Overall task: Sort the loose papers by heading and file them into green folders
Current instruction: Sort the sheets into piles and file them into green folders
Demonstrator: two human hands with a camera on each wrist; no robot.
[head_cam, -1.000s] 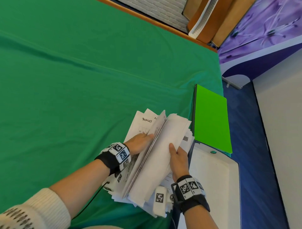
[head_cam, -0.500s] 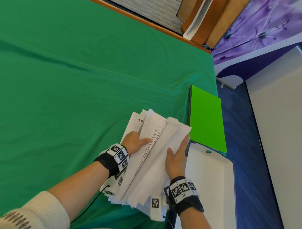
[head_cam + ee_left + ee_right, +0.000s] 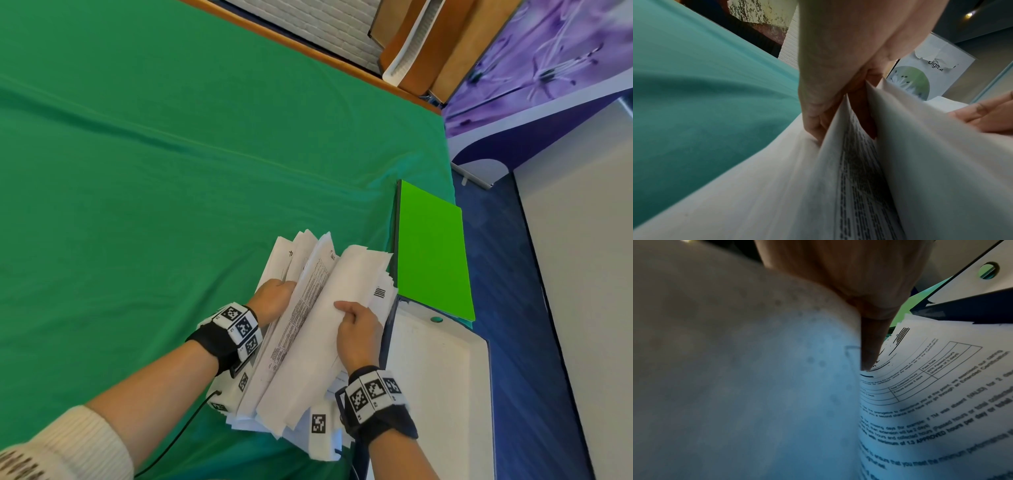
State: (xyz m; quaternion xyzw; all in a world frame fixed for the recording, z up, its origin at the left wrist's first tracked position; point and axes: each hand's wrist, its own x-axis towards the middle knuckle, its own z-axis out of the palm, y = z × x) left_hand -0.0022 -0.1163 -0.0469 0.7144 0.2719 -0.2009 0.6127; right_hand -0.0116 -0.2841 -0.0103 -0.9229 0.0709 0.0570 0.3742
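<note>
A green cloth [image 3: 171, 154] covers the table. The papers [image 3: 308, 342] lie as one loose stack at its near right edge, just beside the green folder [image 3: 431, 253] and partly over a white binder [image 3: 442, 377]. Half a second ago the right hand [image 3: 358, 330] lay flat on the stack with a finger stretched out; now its fingers curl over a lifted bundle, a finger tucked under the top sheets. The left hand [image 3: 274, 301] pinches sheets it has peeled leftward. The stack is fanned wider, so I judge the headings are only being leafed through; nothing is filed. The folder lies closed, and the binder crowds the stack.
</note>
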